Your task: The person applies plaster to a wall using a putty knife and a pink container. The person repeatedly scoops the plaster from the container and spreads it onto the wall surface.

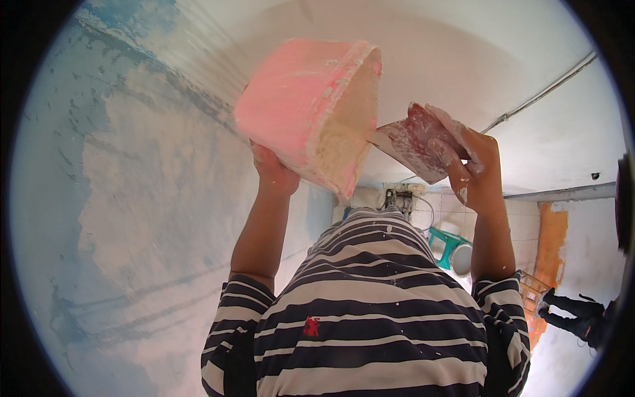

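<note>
A pink plastic tub (pixel 284 99) is tilted, its open mouth turned to the right and toward me. Pale, creamy smears coat its rim and inner wall. My left hand (pixel 272 171) grips the tub from underneath on its left side; most of its fingers are hidden behind it. Just right of the mouth is a wide-bladed putty knife (pixel 405 144), caked with whitish paste and reddish near the grip. My right hand (pixel 471 155), spattered with white, is closed around it. One blade corner reaches the tub's rim; I cannot tell if they touch.
A blue wall (pixel 53 198) with whitish patches runs along the left, meeting the pale ceiling (pixel 463 59). A cable (pixel 542 92) crosses at upper right. Below are a green stool-like thing (pixel 446 246) and a white bucket (pixel 461 259). Another person in dark trousers (pixel 572 311) stands near a ladder (pixel 531 293).
</note>
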The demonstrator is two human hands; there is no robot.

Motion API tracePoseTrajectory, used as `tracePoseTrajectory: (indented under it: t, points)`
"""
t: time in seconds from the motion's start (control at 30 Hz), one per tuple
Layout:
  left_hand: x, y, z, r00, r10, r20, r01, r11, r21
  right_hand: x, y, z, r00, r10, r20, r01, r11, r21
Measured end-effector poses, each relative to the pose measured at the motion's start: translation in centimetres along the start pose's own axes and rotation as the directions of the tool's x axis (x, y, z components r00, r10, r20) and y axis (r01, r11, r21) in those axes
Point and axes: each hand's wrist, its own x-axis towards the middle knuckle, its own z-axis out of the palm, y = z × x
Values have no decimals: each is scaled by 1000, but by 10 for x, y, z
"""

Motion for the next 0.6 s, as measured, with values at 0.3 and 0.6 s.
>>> tracePoseTrajectory:
  t: [0.3,0.6]
  points:
    - [0,2,1,997,-47,54,45,998,42,-2,-5,8,968,244,57,-251,927,278]
    - [-3,-3,6,997,-78,-5,78,997,17,-9,10,13,934,328,139,-356,847,395]
